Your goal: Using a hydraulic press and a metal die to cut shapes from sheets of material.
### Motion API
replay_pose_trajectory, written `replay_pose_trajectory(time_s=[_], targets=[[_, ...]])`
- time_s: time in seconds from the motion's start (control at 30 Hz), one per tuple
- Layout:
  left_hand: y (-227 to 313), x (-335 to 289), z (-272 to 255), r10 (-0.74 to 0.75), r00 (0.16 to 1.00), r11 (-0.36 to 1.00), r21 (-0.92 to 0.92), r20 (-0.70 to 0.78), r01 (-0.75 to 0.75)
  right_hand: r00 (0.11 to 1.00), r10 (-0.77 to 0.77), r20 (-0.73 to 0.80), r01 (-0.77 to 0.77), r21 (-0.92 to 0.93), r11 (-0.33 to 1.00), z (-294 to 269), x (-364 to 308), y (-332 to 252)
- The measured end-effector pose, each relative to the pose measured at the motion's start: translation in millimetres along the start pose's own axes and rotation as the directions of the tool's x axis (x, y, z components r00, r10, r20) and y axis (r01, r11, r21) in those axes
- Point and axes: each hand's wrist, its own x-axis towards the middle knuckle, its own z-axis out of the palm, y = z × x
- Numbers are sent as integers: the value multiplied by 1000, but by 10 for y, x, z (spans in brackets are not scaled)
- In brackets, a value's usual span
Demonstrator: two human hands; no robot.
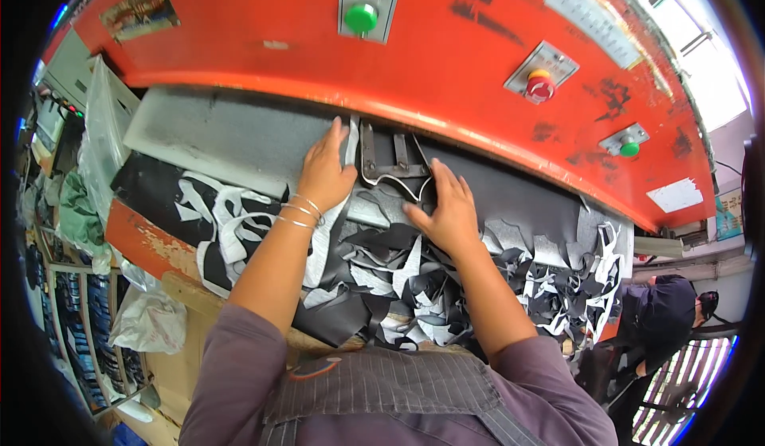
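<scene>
A metal cutting die [368, 153] with a curved blade edge and cross bars lies on a black sheet of material [518, 195] under the front of a red machine. My left hand [325, 168] rests flat just left of the die, fingers stretched forward beside a narrow white-edged strip [351, 139]. At the die's right edge is my right hand [448, 208], its fingers extended and thumb apart. Whether the right fingertips touch the die is hard to tell. Neither hand grips anything visible. The die's far end is partly hidden under the machine.
Black and white cut scraps [406, 275] heap along the near side of the grey cutting board [215, 131]. The red machine front [446, 39] carries green buttons and a red knob [539, 87]. Plastic bags [150, 318] hang at left. Another person [657, 318] is at right.
</scene>
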Motion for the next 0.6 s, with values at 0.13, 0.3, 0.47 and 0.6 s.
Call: replay_pose_trajectory(time_s=[0.13, 0.3, 0.47, 0.6], targets=[[266, -89, -405, -113, 973, 958, -280, -203, 53, 850, 253, -462, -72, 374, 925, -766, -269, 217], [1266, -34, -1122, 364, 648, 894, 55, -669, -445, 250, 315, -916, 151, 358, 921, -2154, -21, 368], [1649, -117, -1599, 491, 784, 871, 173, -380, -460, 226, -35, -974, -284, -100, 953, -2482, -77, 470], [1753, -741, -1545, 374, 914, 925, -14, -155, -381, 676, 89, -732, 17, 136, 991, -2081, -919, 175]])
